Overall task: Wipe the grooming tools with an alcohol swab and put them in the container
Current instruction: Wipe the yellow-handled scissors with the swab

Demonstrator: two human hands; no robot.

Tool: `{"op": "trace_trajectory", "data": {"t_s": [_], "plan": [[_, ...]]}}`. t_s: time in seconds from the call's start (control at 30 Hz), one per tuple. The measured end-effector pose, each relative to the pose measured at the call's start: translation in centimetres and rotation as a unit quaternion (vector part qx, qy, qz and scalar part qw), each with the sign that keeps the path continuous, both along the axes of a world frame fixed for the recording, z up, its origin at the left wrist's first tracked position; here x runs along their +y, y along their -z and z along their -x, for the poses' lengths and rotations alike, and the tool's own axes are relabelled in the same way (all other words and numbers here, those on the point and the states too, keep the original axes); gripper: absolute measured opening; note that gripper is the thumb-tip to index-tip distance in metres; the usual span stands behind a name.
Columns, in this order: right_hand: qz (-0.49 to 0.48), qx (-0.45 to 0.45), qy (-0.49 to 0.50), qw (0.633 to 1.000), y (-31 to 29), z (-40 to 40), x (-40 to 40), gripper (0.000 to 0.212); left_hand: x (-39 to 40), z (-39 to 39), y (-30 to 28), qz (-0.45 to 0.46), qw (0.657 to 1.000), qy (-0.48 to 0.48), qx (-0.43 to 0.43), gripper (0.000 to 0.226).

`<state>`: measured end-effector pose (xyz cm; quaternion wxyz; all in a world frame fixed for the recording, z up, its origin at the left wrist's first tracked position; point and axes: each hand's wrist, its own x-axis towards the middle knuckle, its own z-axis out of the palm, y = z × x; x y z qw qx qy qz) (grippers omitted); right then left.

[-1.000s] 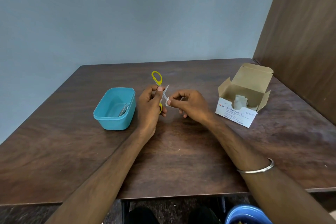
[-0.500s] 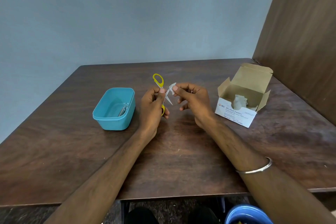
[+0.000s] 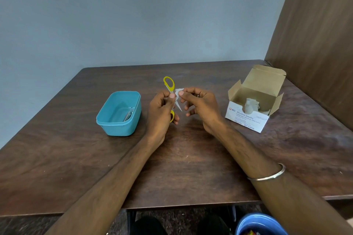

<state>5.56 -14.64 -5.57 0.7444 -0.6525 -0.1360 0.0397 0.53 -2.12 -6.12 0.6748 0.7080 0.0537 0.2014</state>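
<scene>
Scissors [image 3: 172,99] with glossy yellow plastic loop handles and thin pointed metal blades are held above the middle of the counter [image 3: 191,158], handles spread apart, one loop up and away, the other low by the palm. The left hand [image 3: 161,112] grasps them, fingers curled round the lower handle and thumb pressed near the pivot. The right hand [image 3: 198,105] pinches a small crumpled white alcohol swab [image 3: 179,91] between thumb and forefinger, right against the scissors beside the upper shank; its other fingers are loosely bent. A plain metal bangle [image 3: 271,175] circles the right forearm.

To the left, near the left hand, sits a teal plastic container [image 3: 118,120], rectangular with rounded corners and a lipped rim; a metal tool [image 3: 129,114] lies inside, too small to identify. To the right stands a white cardboard swab box [image 3: 248,118], brown flaps open, crumpled white swabs within. The counter is dark wood-grain with a faint sheen. A blue tub [image 3: 259,223] shows below its near edge.
</scene>
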Motion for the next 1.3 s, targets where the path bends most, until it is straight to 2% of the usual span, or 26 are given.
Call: {"op": "trace_trajectory", "data": {"t_s": [0.33,0.57,0.83,1.03,1.3], "plan": [[-0.005,-0.002,-0.004,1.0,0.16,-0.2,-0.03,0.008,0.12,-0.04,0.1,-0.01,1.0,-0.004,0.005,0.016],[-0.046,0.018,0.015,0.999,-0.09,-0.22,-0.2,0.009,0.06,-0.05,0.02,-0.001,1.0,-0.01,-0.007,0.022],[0.016,-0.01,-0.022,1.0,0.24,-0.06,0.03,0.006,0.25,-0.09,0.19,-0.003,1.0,-0.01,-0.011,0.017],[0.0,-0.013,-0.005,1.0,0.16,-0.12,0.01,0.003,0.14,-0.11,0.21,-0.012,1.0,-0.004,-0.005,0.018],[0.029,-0.021,-0.021,0.999,0.41,-0.15,0.09,0.007,0.35,-0.31,0.45,-0.007,1.0,-0.007,-0.003,0.018]]}}
